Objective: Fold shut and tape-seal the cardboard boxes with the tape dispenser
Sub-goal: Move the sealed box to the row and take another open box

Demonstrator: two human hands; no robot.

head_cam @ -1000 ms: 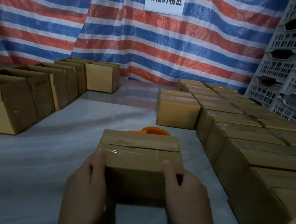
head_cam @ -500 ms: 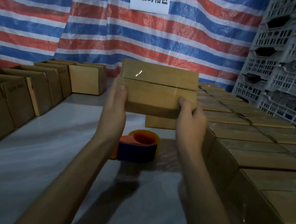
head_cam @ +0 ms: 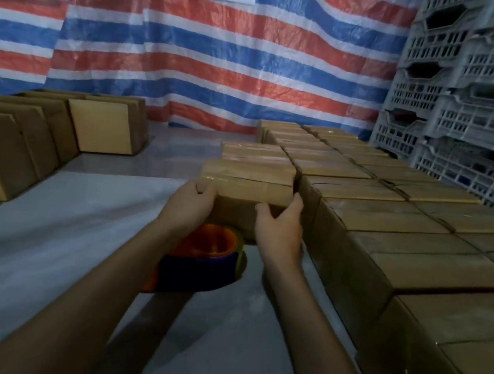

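Two bare forearms reach forward over the grey table [head_cam: 34,256]. Beneath them sits the orange and blue tape dispenser [head_cam: 204,261]. Further out, the left hand [head_cam: 190,203] and right hand [head_cam: 279,225] grip the near corners of a taped brown cardboard box [head_cam: 248,181], held against the block of sealed brown boxes [head_cam: 390,208] on the right. Open boxes [head_cam: 32,133] line the left; beyond hangs a red, white and blue striped tarpaulin [head_cam: 222,62]
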